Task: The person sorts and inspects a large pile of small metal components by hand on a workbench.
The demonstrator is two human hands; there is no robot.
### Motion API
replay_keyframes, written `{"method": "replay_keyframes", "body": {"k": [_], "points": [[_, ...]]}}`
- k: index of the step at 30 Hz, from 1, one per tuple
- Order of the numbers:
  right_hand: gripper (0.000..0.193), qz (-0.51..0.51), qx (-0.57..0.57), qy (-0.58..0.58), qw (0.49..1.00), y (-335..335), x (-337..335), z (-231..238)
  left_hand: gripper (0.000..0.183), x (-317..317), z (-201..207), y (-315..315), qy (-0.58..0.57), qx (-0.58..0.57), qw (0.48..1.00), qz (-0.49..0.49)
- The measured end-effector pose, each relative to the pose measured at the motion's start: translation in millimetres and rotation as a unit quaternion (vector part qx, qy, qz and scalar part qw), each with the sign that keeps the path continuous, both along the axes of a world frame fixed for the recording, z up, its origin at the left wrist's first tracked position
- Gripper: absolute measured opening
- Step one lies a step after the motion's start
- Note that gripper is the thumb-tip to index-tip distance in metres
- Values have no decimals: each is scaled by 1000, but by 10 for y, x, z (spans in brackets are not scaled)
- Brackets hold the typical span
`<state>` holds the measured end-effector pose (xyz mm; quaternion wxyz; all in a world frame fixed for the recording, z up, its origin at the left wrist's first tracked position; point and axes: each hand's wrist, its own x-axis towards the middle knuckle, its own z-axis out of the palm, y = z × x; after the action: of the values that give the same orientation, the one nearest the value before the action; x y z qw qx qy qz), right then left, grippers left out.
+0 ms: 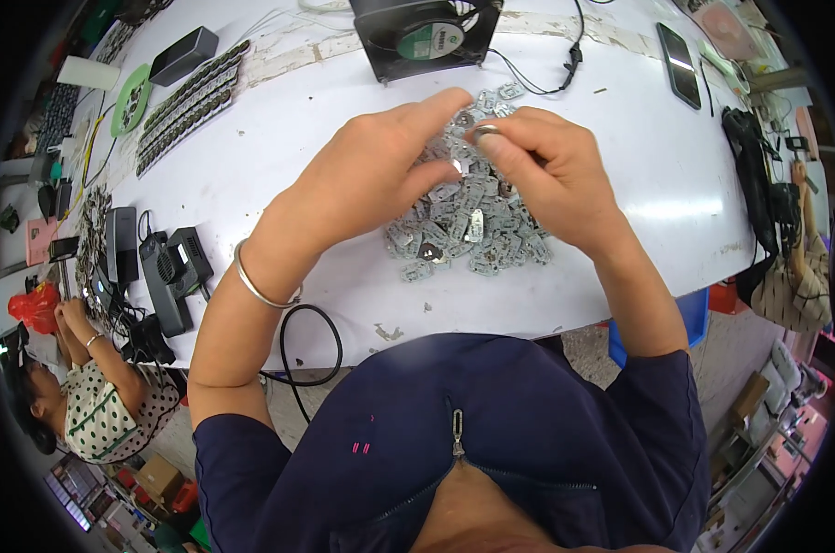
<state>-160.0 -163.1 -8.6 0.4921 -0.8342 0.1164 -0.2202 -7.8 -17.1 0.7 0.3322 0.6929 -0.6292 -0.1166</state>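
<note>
A heap of small flat grey parts [473, 214], which look like little metal and plastic plates, lies on the white table [343, 276] beneath my hands. My left hand [380, 157] hovers over the heap's left side, thumb and index finger spread apart, with nothing visible between them. Over the far right side of the heap, my right hand [556, 170] is closed in a pinch. A small shiny silvery piece [485, 132] shows at its thumb and index fingertip; its exact kind is too small to make out. My hands cover part of the heap.
A black fan [426, 41] stands beyond the heap, its cable running right. A phone [679, 66] lies far right. Rows of dark small parts [191, 106], a green tray [131, 100] and black devices [173, 276] are at left. Another person [104, 405] works at left.
</note>
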Motion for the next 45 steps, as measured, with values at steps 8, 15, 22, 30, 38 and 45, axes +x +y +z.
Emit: {"method": "replay_keyframes", "body": {"k": [8, 15, 22, 30, 38, 45], "points": [[19, 83, 61, 39, 994, 51, 97, 75, 78, 17, 209, 38, 56, 45, 997, -11], [19, 119, 58, 9, 991, 92, 208, 11, 81, 44, 174, 63, 99, 75, 992, -36], [22, 124, -17, 57, 990, 47, 289, 160, 62, 91, 207, 77, 82, 66, 994, -19], [27, 101, 3, 21, 995, -29, 328, 155, 28, 318, 372, 109, 262, 254, 931, 14], [27, 239, 293, 91, 921, -54, 357, 205, 22, 427, 230, 175, 367, 164, 904, -143], [25, 104, 129, 137, 977, -96, 436, 57, 24, 291, 20, 114, -25, -92, 989, 117]]}}
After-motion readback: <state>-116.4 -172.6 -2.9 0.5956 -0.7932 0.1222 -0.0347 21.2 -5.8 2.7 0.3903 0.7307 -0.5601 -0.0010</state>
